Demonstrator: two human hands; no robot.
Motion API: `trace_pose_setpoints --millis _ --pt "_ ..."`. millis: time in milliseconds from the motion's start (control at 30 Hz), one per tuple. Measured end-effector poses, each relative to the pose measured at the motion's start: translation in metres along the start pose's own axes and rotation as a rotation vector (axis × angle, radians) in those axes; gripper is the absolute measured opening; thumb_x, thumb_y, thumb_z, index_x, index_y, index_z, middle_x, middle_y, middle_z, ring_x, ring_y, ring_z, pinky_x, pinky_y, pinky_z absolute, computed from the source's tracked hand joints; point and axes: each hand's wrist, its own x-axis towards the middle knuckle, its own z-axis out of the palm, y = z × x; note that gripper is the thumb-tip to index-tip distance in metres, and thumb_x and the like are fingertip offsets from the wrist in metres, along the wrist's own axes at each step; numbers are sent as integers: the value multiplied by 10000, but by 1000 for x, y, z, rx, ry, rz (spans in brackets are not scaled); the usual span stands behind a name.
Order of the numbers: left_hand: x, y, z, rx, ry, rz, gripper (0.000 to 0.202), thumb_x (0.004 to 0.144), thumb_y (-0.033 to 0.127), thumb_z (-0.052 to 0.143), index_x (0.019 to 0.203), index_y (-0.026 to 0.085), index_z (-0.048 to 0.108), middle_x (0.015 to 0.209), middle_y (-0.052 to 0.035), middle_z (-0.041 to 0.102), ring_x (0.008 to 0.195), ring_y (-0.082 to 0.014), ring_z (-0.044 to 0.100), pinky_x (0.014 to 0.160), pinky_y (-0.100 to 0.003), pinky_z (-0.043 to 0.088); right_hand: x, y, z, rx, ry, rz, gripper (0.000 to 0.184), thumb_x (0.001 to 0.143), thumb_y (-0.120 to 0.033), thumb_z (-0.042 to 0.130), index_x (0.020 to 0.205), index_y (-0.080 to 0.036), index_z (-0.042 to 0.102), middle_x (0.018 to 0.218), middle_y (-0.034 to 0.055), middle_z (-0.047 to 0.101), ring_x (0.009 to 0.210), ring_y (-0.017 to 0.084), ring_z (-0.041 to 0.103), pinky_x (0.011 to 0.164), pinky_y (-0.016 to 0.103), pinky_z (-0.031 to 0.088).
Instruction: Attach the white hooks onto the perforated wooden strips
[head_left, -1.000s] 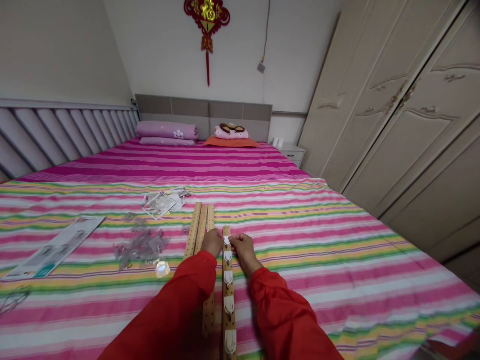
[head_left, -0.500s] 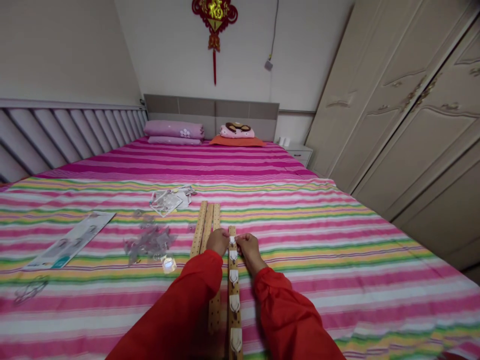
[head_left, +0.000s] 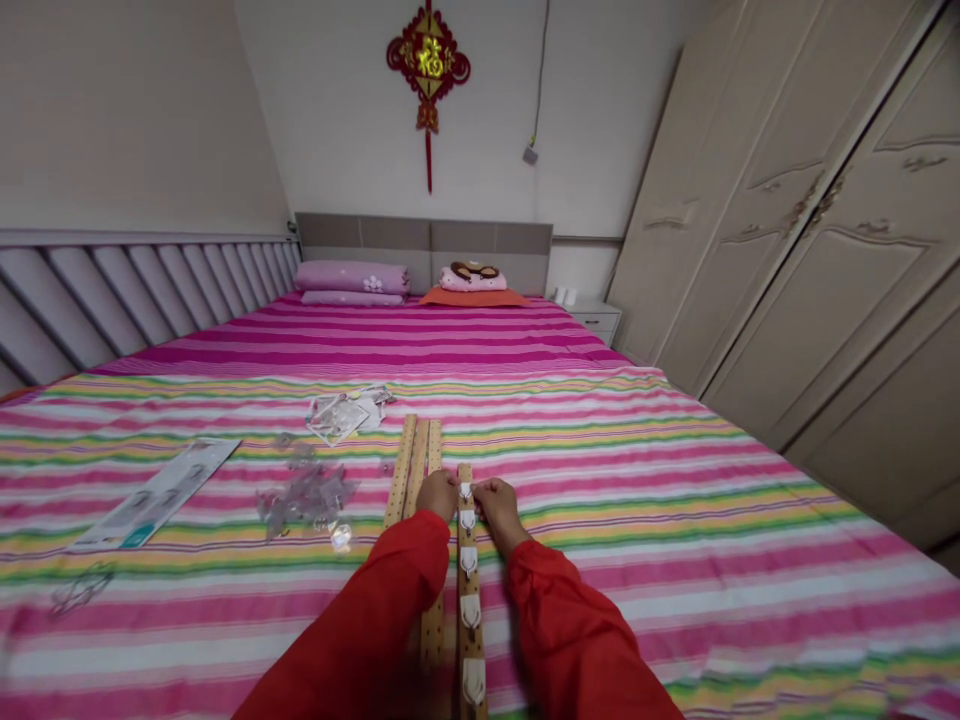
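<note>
Both my hands, in red sleeves, meet at the far end of a narrow wooden perforated strip (head_left: 470,640) lying lengthwise on the striped bedspread (head_left: 637,500). My left hand (head_left: 438,494) and my right hand (head_left: 496,503) are closed, pinching a small white adhesive hook (head_left: 466,492) against the strip from either side. Several white hooks (head_left: 470,610) are stuck in a row down the strip towards me. More wooden strips (head_left: 414,462) lie just left of it, partly under my left arm.
A pile of clear plastic hooks (head_left: 304,494) and a clear packet (head_left: 341,414) lie to the left, with a printed card (head_left: 154,495) further left. Pillows (head_left: 352,279) sit at the headboard. A cream wardrobe (head_left: 817,230) stands along the right.
The view has tilted and shifted slightly. My hands stay pinched at the same end of the strip with the hook between them.
</note>
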Motion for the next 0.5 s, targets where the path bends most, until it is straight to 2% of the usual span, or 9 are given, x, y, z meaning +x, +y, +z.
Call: trace_pose_setpoints --millis 100,167,267,400,500 --pt "-4 1 -6 -31 -7 -5 89 718 109 588 715 134 673 576 -11 653 523 -104 603 504 -177 429 -4 -3 -3 19 -32 -17 249 618 -330 656 487 -193 495 305 -65 467 283 77 393 303 189 285" --pt "-4 0 -17 -37 7 -12 124 753 127 549 777 135 671 573 -4 652 494 -102 593 489 -184 428 -5 -4 -5 34 -53 -19 302 633 -391 657 479 -189 494 308 -59 467 277 74 387 301 191 282" --pt "4 -9 -47 -3 84 -22 150 775 145 514 822 149 656 639 -11 674 550 -109 614 526 -194 437 -4 -4 -7 62 -68 -16 340 638 -442 663 491 -183 500 333 -52 485 271 67 380 293 190 274" --pt "24 -29 -90 123 222 -56 78 738 176 552 730 177 630 748 -33 691 753 -154 646 632 -212 437 -2 -2 -6 105 -61 -13 349 636 -469 666 526 -174 516 395 -42 530 287 66 406 284 185 272" --pt "34 -41 -105 228 266 -93 32 700 191 592 669 182 591 759 -59 688 809 -203 641 655 -248 423 -3 -3 -6 129 -56 -13 345 639 -472 665 542 -167 533 419 -42 537 294 64 413 284 183 268"
